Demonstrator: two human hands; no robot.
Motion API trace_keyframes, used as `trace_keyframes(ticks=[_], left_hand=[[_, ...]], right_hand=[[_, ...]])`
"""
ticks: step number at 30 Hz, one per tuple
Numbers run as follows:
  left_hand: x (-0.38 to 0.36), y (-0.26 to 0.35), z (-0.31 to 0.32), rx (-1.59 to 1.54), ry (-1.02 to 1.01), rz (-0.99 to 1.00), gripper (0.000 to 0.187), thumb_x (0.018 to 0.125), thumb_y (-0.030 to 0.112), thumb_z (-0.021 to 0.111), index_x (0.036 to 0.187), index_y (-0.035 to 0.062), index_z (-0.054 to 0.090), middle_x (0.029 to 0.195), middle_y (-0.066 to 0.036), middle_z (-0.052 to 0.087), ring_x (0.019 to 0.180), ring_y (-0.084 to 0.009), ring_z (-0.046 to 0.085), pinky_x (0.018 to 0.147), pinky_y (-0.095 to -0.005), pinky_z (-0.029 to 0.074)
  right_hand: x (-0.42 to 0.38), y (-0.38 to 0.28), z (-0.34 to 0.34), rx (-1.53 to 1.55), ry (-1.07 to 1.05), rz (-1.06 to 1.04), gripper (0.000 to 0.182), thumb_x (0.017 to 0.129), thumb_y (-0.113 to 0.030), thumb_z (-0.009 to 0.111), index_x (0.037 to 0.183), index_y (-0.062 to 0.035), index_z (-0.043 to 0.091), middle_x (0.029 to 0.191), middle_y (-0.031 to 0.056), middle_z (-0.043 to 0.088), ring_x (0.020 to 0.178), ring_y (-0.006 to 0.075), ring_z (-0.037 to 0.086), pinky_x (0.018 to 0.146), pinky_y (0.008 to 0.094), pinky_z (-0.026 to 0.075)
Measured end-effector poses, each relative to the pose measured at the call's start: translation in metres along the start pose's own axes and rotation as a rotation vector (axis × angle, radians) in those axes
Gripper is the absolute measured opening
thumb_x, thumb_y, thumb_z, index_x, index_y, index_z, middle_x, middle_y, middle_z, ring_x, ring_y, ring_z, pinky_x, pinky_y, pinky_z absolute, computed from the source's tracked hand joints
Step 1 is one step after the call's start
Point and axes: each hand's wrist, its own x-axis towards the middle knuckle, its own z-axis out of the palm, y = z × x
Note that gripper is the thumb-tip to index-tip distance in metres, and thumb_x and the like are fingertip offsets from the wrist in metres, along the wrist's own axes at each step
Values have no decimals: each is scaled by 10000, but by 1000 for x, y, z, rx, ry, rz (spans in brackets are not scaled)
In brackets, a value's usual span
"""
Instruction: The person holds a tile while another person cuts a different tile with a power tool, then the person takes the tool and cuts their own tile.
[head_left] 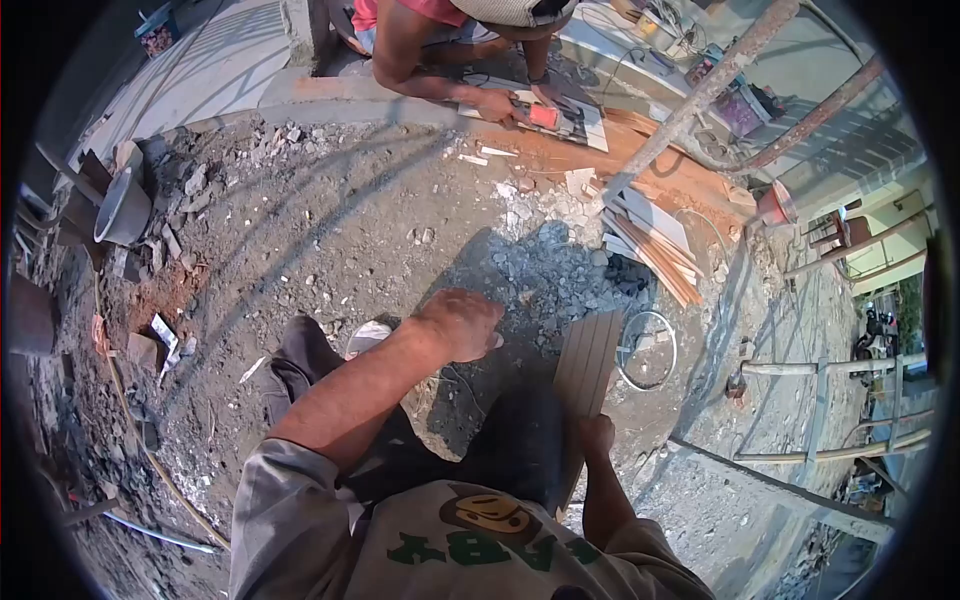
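At the bottom of the frame, a shirt [400,580] carries upside-down green letters that seem to read BABY, partly lost in folds, and a yellow cartoon face [492,514]. Right of centre, the right hand [596,436] grips the edge of a grooved board [590,352], fingers mostly hidden, the board's lower end out of sight beside dark trousers [515,440]. Near the middle, the left hand [460,323] hangs loosely curled above the dirt [330,240], palm turned away, so whether it holds anything cannot be told. Beyond lie a pale hoop [674,352], grey rubble [550,268] and a stack of strips [655,250]. At the top, a co-worker [408,45], cut off by the frame, has a hand on a red tool [545,116], its make unreadable. Upper left, print on a bucket [157,35] is too small to read
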Motion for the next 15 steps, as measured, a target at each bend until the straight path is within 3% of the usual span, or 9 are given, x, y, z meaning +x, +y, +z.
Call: trace_keyframes(ticks=[15], left_hand=[[-2, -1, 3, 7, -8, 12, 394, 872, 352, 552, 1114, 43, 534, 941, -173, 635, 957, -338, 608, 859, -441, 462]], right_hand=[[3, 0, 2, -28, -31, 65, 387, 679, -261, 575, 876, 62, 656, 902, 289, 637, 894, 419, 623, 815, 481, 493]])
